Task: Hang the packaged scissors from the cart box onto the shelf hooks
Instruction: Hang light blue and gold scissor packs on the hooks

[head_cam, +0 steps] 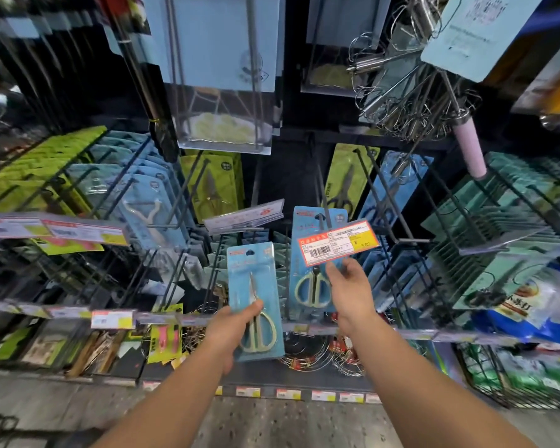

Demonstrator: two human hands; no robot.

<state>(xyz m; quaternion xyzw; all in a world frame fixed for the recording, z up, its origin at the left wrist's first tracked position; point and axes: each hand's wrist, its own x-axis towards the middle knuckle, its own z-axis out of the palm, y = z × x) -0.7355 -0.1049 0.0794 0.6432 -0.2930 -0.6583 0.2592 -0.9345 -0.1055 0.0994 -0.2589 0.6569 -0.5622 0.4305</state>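
landmark: price tag (337, 242), orange and white, at the front end of the centre shelf hook (326, 212); all places below are relative to it.
left grip: our left hand (232, 331), below-left of the tag, fingers and thumb clamped on the lower half of a packaged scissors (255, 299). Card is upright, its hang hole on top, so it's ready to slide onto a hook.
right grip: our right hand (348, 286), just under the tag, fingers reaching up to its lower edge. Can't tell whether they pinch the tag or only push it; they look fairly straight. Likely lifting the tag so the hook tip is free.
hung pack (311, 273): same blue card, already on that hook, directly behind and below the tag, partly covered by our right hand.
step: we judge one pack is done and the held one goes next, same hook.
next: raise the held card up-right, line the hole to the hook tip.
risk: tag flap drops back and blocks the tip.
cart box: not in view.
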